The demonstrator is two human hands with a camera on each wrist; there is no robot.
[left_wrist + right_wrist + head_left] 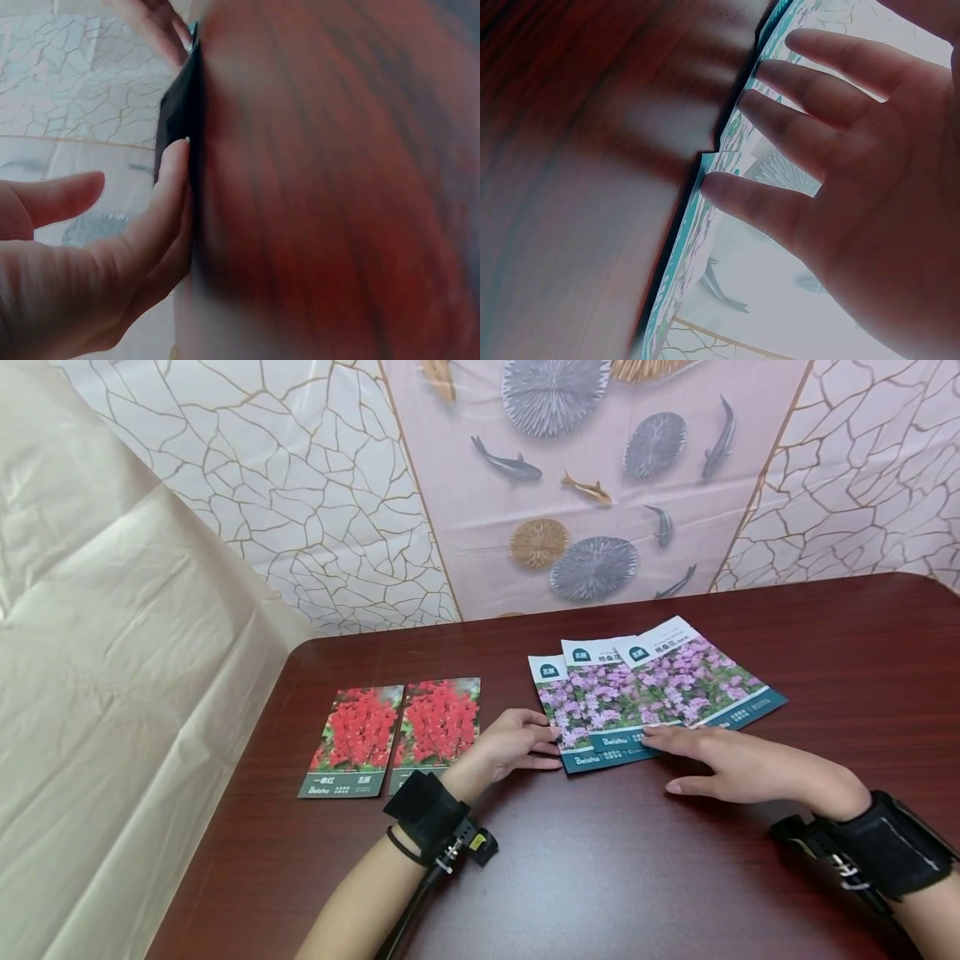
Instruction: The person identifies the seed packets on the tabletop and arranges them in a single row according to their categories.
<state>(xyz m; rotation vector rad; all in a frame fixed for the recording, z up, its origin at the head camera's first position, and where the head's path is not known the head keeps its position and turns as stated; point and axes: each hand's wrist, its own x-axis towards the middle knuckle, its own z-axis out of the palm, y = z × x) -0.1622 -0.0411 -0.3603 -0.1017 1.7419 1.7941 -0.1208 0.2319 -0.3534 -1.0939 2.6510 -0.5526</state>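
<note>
Three seed packets with pink-purple flowers overlap in a fan on the table: a left packet (553,700), a middle packet (603,693) and a right packet (697,681). My left hand (517,745) touches the left packet's side edge, fingers extended; the left wrist view shows the thumb apart from the packet's dark edge (180,112). From the right, my right hand (738,764) reaches over with spread, straight fingers. Its fingertips rest at the lower green band of the middle packet. In the right wrist view, several fingertips (718,187) lie along the packets' printed faces.
Two seed packets with red flowers, one on the left (356,735) and one beside it (441,722), lie on the brown table (600,877). My left forearm partly covers the second one. A patterned cloth (345,485) hangs behind; a pale cloth (127,652) hangs at the left.
</note>
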